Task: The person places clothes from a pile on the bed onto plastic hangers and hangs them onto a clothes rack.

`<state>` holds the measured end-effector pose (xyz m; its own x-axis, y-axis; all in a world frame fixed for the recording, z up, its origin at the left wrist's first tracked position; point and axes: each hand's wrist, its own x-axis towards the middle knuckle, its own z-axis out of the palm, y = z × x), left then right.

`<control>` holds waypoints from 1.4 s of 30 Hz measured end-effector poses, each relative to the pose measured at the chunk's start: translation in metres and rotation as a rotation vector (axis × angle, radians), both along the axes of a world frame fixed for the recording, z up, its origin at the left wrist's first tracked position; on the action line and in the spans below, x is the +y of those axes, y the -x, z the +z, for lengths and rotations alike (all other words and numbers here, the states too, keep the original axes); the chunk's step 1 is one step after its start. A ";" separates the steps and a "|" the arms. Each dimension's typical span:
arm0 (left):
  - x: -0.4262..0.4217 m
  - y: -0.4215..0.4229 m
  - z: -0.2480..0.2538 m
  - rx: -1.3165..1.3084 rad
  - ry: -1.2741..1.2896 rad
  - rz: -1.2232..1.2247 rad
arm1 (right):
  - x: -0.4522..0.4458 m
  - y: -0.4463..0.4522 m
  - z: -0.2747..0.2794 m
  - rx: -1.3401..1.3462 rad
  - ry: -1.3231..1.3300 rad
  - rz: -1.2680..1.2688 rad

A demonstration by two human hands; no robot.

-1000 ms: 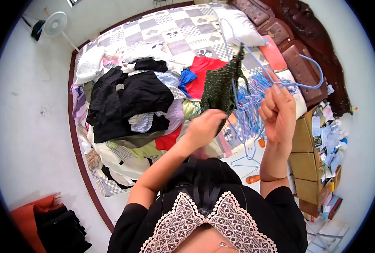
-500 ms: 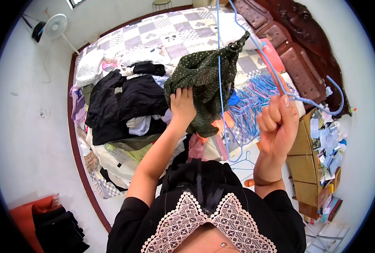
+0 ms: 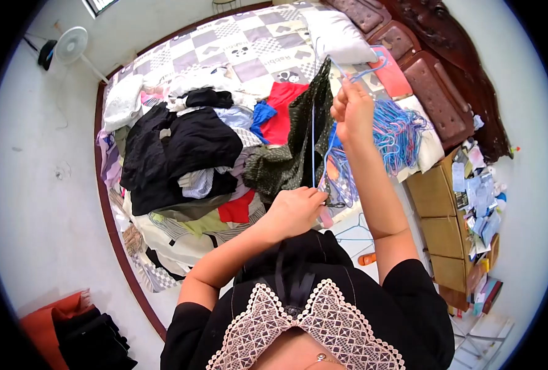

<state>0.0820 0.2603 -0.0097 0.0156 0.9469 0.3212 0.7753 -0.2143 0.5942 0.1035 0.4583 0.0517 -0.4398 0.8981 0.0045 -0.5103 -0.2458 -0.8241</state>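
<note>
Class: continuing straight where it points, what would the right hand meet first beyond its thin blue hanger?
Probably the plump white rectangular fabric pillow, though depth is unclear; the right hand might pass above it.

Soft, matt cloth on the dark-green speckled garment [image 3: 295,135], and there's the thin blue hanger [image 3: 313,145], smooth and plastic-looking! Crumpled, dull cloth in the black heap of garments [image 3: 203,143]; brown tufted headboard panels [image 3: 433,89] gleam like leather, the dark carved wooden frame [image 3: 456,49] shines as if polished.
</note>
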 end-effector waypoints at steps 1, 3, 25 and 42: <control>0.001 0.000 0.004 -0.004 0.006 0.032 | -0.005 0.002 -0.006 -0.065 0.015 0.014; 0.006 0.001 0.003 -0.018 -0.039 0.134 | -0.016 -0.002 -0.018 -0.155 0.014 0.101; -0.053 0.062 -0.081 -0.421 0.241 0.601 | 0.206 0.037 -0.038 -1.448 -1.346 -0.216; -0.094 0.075 -0.128 -0.448 0.423 0.883 | 0.167 0.125 -0.142 -0.941 -1.374 -0.215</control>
<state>0.0070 0.1667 -0.1374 -0.7656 0.6014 -0.2287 0.2486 0.6043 0.7570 -0.0212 0.6251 -0.0906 -0.6237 0.4920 0.6074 0.3254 0.8699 -0.3705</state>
